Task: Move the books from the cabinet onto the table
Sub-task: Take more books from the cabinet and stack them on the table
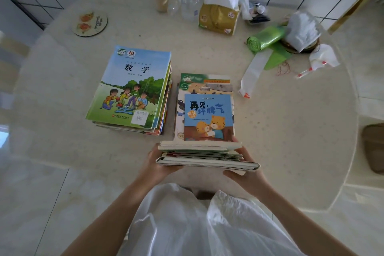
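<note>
One stack of books [129, 87] had been set on the table [291, 131]. A second stack [204, 131] was held at its near end by both hands, left [158, 160] and right [243, 169], fingers curled beneath. The cabinet was not seen.

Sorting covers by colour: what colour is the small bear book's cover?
Mostly blue, with orange bears, on the small bear book; head view.

"数学" on textbook [129, 87]; "再见,坏脾气" on picture book [207, 116]
</note>
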Motion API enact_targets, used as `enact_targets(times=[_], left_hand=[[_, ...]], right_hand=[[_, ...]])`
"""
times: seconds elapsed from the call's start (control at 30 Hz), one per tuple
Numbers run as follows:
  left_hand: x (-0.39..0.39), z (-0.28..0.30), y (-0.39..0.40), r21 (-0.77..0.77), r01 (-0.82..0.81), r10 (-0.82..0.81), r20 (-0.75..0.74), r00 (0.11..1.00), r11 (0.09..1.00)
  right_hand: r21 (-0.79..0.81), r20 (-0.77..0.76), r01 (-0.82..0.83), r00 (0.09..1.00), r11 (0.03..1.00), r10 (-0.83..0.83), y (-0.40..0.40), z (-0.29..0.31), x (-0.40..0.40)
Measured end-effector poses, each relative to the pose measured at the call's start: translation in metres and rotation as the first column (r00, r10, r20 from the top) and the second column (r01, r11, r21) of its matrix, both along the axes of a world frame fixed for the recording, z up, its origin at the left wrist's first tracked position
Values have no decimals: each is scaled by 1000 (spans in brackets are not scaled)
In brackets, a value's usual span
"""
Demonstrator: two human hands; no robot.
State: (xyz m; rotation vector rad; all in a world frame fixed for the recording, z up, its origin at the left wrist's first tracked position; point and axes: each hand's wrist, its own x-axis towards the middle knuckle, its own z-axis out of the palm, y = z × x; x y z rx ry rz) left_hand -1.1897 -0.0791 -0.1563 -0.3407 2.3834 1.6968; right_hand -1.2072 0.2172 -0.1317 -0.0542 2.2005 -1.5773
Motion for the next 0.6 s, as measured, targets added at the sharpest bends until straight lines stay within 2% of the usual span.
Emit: enact_targets(times=[0.07,0.13,0.2,0.3,0.4,0.5,0.6], left_hand=[[-1,-1,-1,-21,19,-18,27,999,1000],[-4,1,-1,-37,62,-57,124,991,997],[-6,2,-2,-77,37,-17,240,971,996],[-14,6,-2,-59,65,-61,61,996,996],[-28,27,-1,-30,108,-104,106,989,994],[-40,41,5,12,163,-163,167,972,987],[-55,53,16,106,55,-76,200,977,993]], right_hand=[[3,14,48,999,999,-48,-1,-2,0],[36,32,65,997,997,-66,0,-5,-1],[46,65,78,995,996,-81,-1,-8,-3],[31,101,100,990,995,-102,-2,-6,-11],[-10,218,190,959,982,-184,0,-4,-24],[-98,331,231,925,968,-188,7,6,-36],[-195,407,286,894,938,-188,12,21,-53]])
